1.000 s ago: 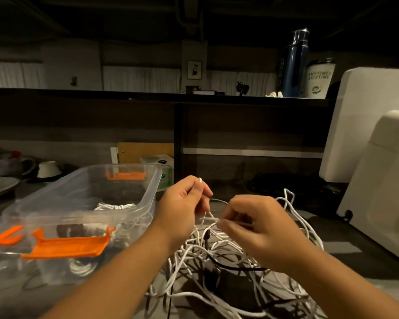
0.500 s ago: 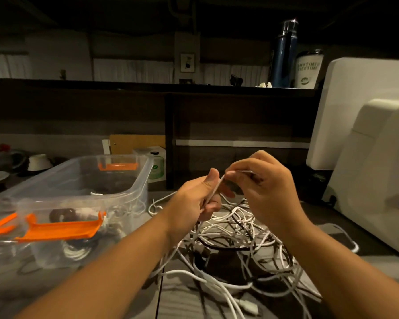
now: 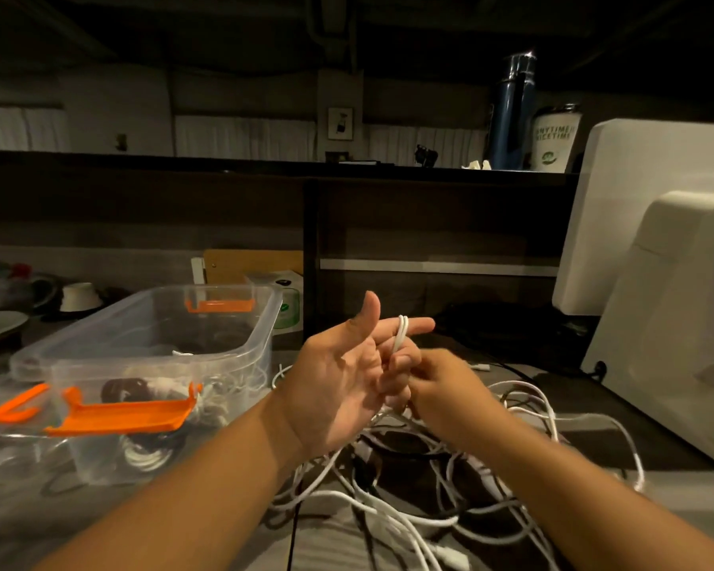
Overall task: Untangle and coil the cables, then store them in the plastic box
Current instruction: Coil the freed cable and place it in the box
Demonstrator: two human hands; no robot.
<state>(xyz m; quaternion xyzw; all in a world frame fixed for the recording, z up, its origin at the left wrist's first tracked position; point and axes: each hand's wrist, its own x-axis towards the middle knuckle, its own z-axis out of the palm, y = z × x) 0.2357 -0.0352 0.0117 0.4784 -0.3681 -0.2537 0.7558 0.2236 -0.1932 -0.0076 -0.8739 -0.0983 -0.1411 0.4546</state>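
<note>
We see the left hand (image 3: 339, 385) held up with its palm turned toward us, thumb raised and fingers stretched straight out to the right. A white cable (image 3: 400, 333) is looped twice round the outstretched fingers, near their tips. The right hand (image 3: 444, 391), somewhat blurred, sits just right of the left fingers. Its own fingers are curled in, and it pinches the white cable directly below those loops. Beneath both hands, on the near part of the table (image 3: 594, 410), lies the tangle of cables (image 3: 425, 500), mostly white with a few dark strands. The clear plastic box (image 3: 260, 344) with orange clips stands to the left, apart from the hands, and coiled cables (image 3: 143, 457) show through its near wall.
</note>
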